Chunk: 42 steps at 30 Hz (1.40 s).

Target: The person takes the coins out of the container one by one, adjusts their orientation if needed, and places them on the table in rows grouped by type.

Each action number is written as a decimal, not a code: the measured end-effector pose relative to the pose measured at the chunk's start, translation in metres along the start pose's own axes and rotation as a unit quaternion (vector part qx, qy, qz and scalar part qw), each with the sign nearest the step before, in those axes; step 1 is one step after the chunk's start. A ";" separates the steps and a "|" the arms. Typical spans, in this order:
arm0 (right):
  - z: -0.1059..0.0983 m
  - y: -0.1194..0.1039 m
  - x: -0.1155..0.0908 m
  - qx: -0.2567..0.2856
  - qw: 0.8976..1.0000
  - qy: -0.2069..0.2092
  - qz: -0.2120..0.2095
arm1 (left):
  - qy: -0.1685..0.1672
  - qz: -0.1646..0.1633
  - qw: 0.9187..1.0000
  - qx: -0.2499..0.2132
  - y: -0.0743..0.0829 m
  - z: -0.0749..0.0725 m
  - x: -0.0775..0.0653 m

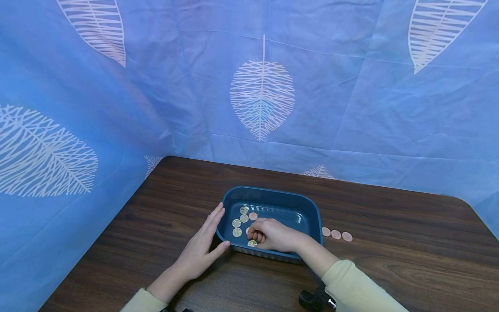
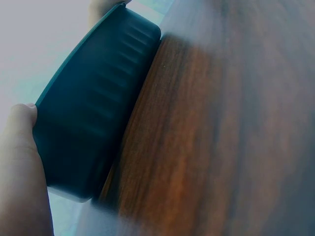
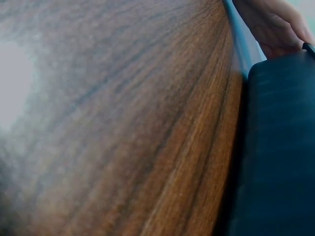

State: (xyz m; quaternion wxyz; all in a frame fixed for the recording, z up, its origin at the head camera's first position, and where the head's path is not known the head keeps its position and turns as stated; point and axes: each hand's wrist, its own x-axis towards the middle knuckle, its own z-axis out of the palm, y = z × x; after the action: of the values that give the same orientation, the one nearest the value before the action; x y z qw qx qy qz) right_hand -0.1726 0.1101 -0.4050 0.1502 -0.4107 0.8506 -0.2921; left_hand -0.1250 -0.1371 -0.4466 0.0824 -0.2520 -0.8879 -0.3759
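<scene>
A dark blue rectangular dish (image 1: 273, 190) with a ribbed outer wall stands on the table. My left hand (image 1: 204, 247) lies against its left end, fingers extended along the wall and thumb at the near corner. Inside the dish, my right hand (image 1: 277, 236) has its fingers curled low over the bottom. A gold-coloured coin (image 1: 252, 243) shows right by those fingertips, and a copper-coloured coin is partly covered by the hand; whether either is gripped cannot be made out. Several gold-coloured coins (image 1: 237, 232) and another copper-coloured coin (image 1: 253, 216) lie left of the hand.
Three copper-coloured coins (image 1: 336, 234) lie in a row on the dark wooden table (image 1: 390, 260), just right of the dish. Blue cloth (image 1: 331, 108) with white leaf prints hangs behind and to the left. A black device (image 1: 317, 299) is at the right wrist.
</scene>
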 end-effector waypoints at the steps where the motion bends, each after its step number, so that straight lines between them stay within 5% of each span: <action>1: 0.000 0.000 0.000 0.001 1.000 0.002 0.001 | 0.000 0.000 1.000 0.000 0.000 0.000 0.000; 18: -0.004 -0.004 0.003 -0.004 0.999 -0.018 0.040 | 0.004 0.004 1.000 0.007 0.002 0.000 0.001; 42: -0.007 -0.002 -0.007 0.075 0.997 0.010 0.004 | 0.004 0.007 1.000 0.013 -0.002 0.000 -0.001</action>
State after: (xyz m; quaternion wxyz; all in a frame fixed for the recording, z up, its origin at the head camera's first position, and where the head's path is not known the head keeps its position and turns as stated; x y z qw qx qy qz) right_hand -0.1708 0.1168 -0.3981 0.1730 -0.3916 0.8296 -0.3583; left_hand -0.1246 -0.1388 -0.4479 0.0920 -0.2557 -0.8906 -0.3647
